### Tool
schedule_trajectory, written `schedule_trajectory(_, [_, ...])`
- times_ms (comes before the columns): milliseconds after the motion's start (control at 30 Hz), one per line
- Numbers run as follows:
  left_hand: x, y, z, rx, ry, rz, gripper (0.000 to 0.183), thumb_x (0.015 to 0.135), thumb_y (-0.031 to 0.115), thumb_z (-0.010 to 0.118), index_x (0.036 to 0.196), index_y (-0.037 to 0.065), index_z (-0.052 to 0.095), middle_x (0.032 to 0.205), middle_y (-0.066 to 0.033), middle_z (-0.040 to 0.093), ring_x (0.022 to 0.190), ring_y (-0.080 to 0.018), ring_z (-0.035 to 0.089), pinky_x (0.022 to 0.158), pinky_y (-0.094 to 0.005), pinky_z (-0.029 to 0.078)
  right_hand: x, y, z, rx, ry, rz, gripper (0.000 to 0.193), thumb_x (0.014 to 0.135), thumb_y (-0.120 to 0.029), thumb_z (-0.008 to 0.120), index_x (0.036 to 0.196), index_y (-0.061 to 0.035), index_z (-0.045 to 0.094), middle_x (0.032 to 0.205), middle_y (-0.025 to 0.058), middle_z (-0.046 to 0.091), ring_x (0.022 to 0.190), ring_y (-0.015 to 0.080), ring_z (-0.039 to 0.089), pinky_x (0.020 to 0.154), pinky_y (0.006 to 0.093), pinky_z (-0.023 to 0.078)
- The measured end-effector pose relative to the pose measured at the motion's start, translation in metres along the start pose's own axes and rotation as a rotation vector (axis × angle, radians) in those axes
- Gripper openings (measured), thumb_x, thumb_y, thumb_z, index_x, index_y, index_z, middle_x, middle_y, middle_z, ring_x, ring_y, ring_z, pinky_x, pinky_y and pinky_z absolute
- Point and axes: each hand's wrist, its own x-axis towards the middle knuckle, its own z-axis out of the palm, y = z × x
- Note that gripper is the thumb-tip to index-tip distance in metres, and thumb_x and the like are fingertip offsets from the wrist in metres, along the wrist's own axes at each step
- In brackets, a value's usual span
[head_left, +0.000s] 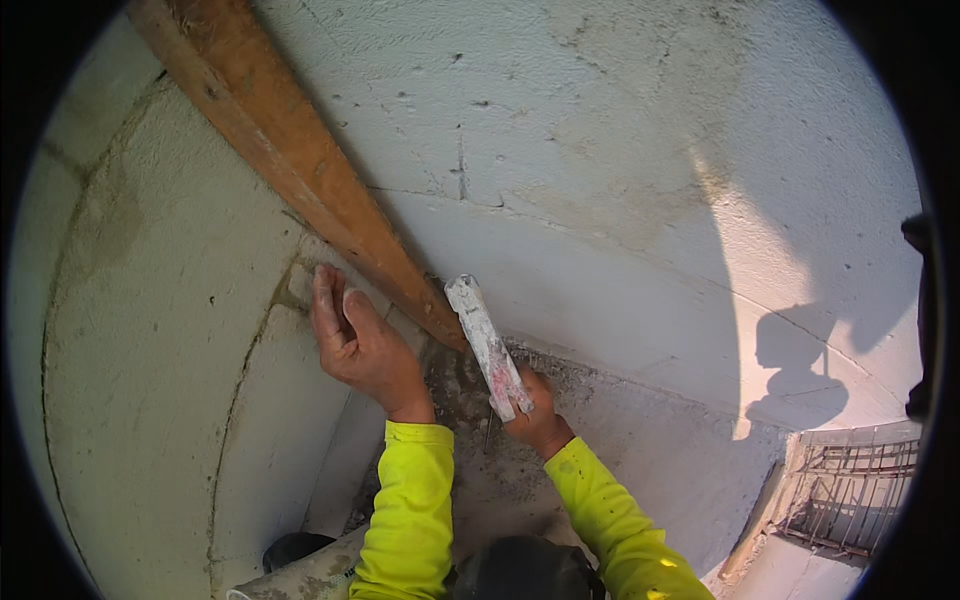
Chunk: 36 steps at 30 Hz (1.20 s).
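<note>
My right hand [535, 415] grips the lower end of a narrow, bar-shaped tool [487, 335] caked in white plaster, with a reddish patch near my fingers. Its exact kind I cannot make out. The tool slants up and left, its upper end beside the foot of a brown wooden beam [310, 170]. My left hand [368, 345] is raised to the left of that foot, fingers stretched upward and thumb apart, holding nothing. Behind it is the pale block wall [150, 300]; whether the fingertips touch it I cannot tell.
Another pale wall [600, 200] meets the block wall in a corner where the beam stands. Grit and mortar crumbs [500, 450] cover the floor there. Reinforcing bars [850, 490] show at the lower right. A dark rounded thing [525, 570] lies at the lower edge.
</note>
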Motion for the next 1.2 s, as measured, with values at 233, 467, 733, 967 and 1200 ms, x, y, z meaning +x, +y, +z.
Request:
schedule_trajectory(233, [0.002, -0.01, 0.018, -0.004, -0.123, -0.006, 0.039, 0.105, 0.013, 0.056, 0.137, -0.009, 0.054, 0.135, -0.0171, 0.06, 0.119, -0.0236, 0.061, 0.103, -0.0356, 0.05, -0.103, 0.044, -0.013, -0.066, -0.156, 0.342, 0.037, 0.09, -0.034, 0.077, 0.087, -0.003, 0.057, 0.067, 0.0142, 0.057, 0.055, 0.0251, 0.059, 0.054, 0.0376, 0.048])
schedule_trajectory(467, [0.004, -0.011, 0.016, 0.094, -0.146, 0.084, 0.04, 0.103, 0.015, 0.06, 0.135, -0.008, 0.053, 0.129, -0.016, 0.062, 0.115, -0.0218, 0.062, 0.099, -0.0319, 0.053, -0.133, 0.041, -0.002, 0.1, -0.109, 0.501, 0.032, 0.097, -0.03, 0.071, 0.093, -0.002, 0.057, 0.066, 0.0102, 0.054, 0.056, 0.0177, 0.053, 0.055, 0.0343, 0.046])
schedule_trajectory(733, [0.011, -0.017, 0.009, 0.163, -0.156, 0.097, 0.04, 0.1, 0.013, 0.063, 0.134, -0.006, 0.054, 0.128, -0.0158, 0.063, 0.113, -0.02, 0.063, 0.095, -0.0324, 0.055, -0.152, 0.047, 0.028, 0.188, 0.163, 0.554, 0.027, 0.104, -0.028, 0.059, 0.094, -0.0038, 0.057, 0.071, 0.0001, 0.053, 0.061, 0.0092, 0.05, 0.055, 0.0302, 0.043])
schedule_trajectory(967, [0.011, -0.016, 0.015, 0.095, -0.088, 0.113, 0.035, 0.095, 0.009, 0.069, 0.124, -0.006, 0.06, 0.111, -0.0119, 0.066, 0.099, -0.0183, 0.062, 0.088, -0.0314, 0.051, -0.133, 0.075, 0.067, 0.102, 0.101, 0.819, 0.029, 0.106, -0.03, 0.056, 0.09, -0.0058, 0.055, 0.066, -0.0017, 0.05, 0.058, 0.0078, 0.047, 0.053, 0.0299, 0.042])
schedule_trajectory(1200, [0.01, -0.018, 0.015, 0.06, -0.056, 0.092, 0.034, 0.094, 0.008, 0.069, 0.123, -0.007, 0.061, 0.113, -0.0128, 0.066, 0.1, -0.0186, 0.063, 0.09, -0.0316, 0.052, -0.136, 0.066, 0.06, 0.408, 0.3, 0.664, 0.034, 0.105, -0.029, 0.058, 0.088, 0.001, 0.058, 0.064, 0.0079, 0.052, 0.057, 0.0139, 0.05, 0.053, 0.0351, 0.041])
